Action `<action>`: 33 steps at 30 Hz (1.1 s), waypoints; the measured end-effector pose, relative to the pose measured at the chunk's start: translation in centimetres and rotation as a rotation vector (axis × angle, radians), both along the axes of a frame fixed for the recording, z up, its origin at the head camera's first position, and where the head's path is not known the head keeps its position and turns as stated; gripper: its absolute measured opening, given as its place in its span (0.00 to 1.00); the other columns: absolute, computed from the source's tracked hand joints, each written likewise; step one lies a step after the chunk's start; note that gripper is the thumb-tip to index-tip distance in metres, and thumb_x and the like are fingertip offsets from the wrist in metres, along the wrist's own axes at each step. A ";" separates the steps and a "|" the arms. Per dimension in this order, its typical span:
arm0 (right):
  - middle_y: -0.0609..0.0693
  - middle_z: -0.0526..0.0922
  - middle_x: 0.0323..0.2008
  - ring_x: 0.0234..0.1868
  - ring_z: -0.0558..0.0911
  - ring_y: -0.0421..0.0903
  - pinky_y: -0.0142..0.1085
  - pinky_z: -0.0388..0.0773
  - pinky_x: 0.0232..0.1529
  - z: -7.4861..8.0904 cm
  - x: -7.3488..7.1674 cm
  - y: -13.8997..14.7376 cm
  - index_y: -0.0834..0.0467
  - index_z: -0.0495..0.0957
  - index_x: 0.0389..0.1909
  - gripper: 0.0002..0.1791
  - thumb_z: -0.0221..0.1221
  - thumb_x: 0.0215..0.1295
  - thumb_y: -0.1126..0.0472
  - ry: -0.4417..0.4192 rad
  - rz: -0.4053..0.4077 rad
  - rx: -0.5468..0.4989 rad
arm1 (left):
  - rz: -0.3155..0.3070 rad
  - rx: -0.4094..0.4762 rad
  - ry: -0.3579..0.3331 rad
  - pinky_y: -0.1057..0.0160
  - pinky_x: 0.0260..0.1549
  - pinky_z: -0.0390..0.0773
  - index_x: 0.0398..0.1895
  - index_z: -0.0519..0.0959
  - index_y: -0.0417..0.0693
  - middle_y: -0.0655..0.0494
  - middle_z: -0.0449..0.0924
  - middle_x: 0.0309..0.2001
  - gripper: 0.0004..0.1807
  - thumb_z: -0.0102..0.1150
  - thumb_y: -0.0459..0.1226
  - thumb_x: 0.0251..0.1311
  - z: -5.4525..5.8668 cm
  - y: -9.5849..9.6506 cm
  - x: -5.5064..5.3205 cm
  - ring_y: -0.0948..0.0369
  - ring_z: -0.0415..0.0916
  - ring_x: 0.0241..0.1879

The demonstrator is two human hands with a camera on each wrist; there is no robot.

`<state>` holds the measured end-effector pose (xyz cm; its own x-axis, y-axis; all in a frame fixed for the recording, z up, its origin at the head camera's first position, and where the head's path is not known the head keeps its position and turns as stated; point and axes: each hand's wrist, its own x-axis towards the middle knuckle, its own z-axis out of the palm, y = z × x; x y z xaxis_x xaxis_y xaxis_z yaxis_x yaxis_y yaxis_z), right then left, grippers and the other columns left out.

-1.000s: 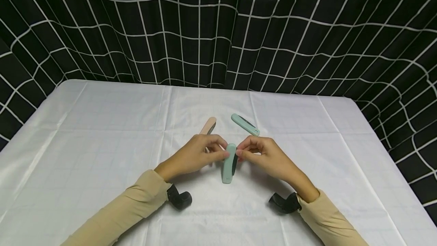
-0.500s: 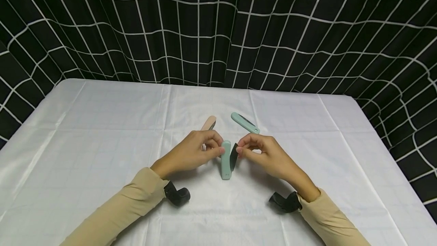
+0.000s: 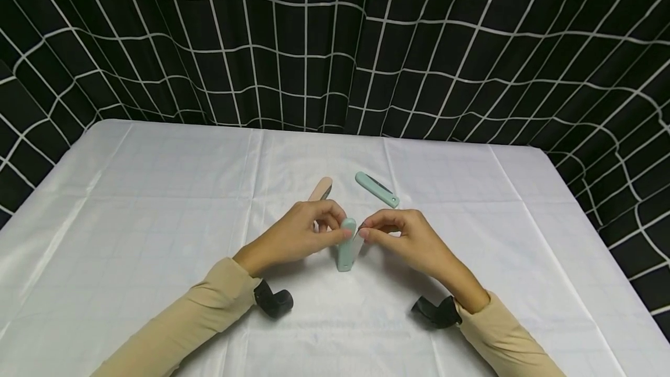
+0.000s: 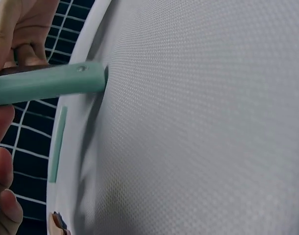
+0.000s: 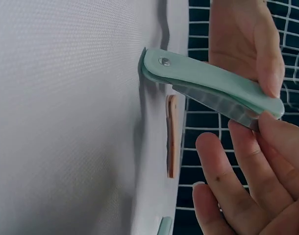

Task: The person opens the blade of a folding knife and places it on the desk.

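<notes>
My left hand (image 3: 309, 227) pinches the rounded end of a mint-green folding knife (image 3: 345, 256) between thumb and fingers. The knife's pivot end points down at the white cloth. With thumb and fingertips, my right hand (image 3: 405, 234) pinches the blade (image 5: 215, 104) near its tip. In the right wrist view the blade stands partly swung out of the handle, at a narrow angle, with a metal pivot (image 5: 164, 61) at the lower end. From the left wrist view, the green handle (image 4: 51, 83) hides most of the blade.
Behind the hands lies a second mint-green folding knife (image 3: 377, 189), folded. A pink folding knife (image 3: 321, 188) lies partly hidden behind the left hand. A white cloth (image 3: 157, 191) covers the table, and a black curtain with white grid lines (image 3: 303, 45) hangs behind.
The knife has shifted slightly left and turned, so its handle looks narrower. Its blade has swung away from the handle and now catches the light. Both hands keep their pinch.
</notes>
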<state>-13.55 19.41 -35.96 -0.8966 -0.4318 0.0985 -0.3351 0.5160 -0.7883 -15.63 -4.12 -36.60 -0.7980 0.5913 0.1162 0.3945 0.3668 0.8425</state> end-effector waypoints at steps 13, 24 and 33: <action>0.45 0.89 0.30 0.33 0.85 0.35 0.33 0.81 0.40 0.2 0.3 -0.2 0.56 0.87 0.39 0.05 0.64 0.65 0.61 0.075 0.014 -0.002 | -0.017 -0.016 0.063 0.69 0.31 0.69 0.38 0.82 0.51 0.64 0.85 0.30 0.05 0.62 0.41 0.64 0.0 0.2 0.2 0.65 0.70 0.29; 0.48 0.90 0.32 0.32 0.87 0.40 0.31 0.80 0.38 0.4 -0.2 0.8 0.57 0.86 0.38 0.05 0.65 0.64 0.61 0.143 -0.087 0.022 | 0.070 -0.035 0.056 0.67 0.35 0.71 0.42 0.80 0.48 0.59 0.86 0.34 0.07 0.61 0.40 0.66 0.3 -0.3 -0.1 0.63 0.72 0.33; 0.55 0.88 0.34 0.37 0.89 0.49 0.30 0.81 0.41 0.7 -0.8 1.7 0.62 0.80 0.42 0.10 0.62 0.68 0.58 -0.054 -0.146 -0.033 | 0.118 -0.016 0.022 0.66 0.37 0.71 0.47 0.76 0.45 0.54 0.86 0.34 0.10 0.56 0.40 0.70 0.1 -0.8 -0.5 0.61 0.72 0.33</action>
